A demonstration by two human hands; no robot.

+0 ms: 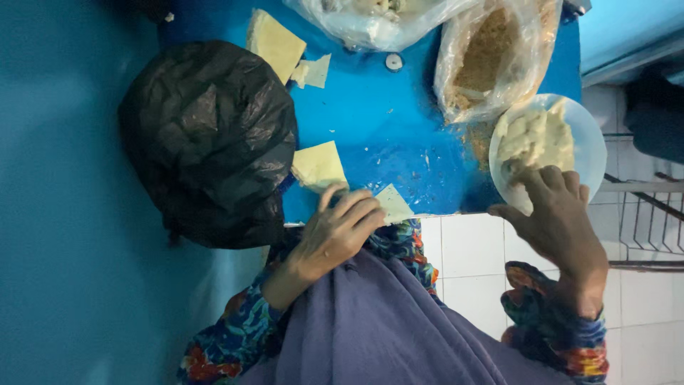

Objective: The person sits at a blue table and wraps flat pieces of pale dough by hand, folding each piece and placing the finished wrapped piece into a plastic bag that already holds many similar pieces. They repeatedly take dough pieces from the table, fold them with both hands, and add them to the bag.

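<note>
A bright blue table (377, 128) carries pale yellow dough squares (318, 165) and a white plate (588, 153) of cream-coloured pieces. At left sits a glossy black plastic bag (206, 135). Near the edge, multicoloured floral sleeves (235, 335) flank a purple cloth (370, 328) above white floor tiles (470, 249).

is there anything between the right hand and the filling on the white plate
Nothing visible does. The right hand is already at the near rim of the white plate, fingertips on the pale filling. The crumb bag sits beyond, out of the way.
</note>
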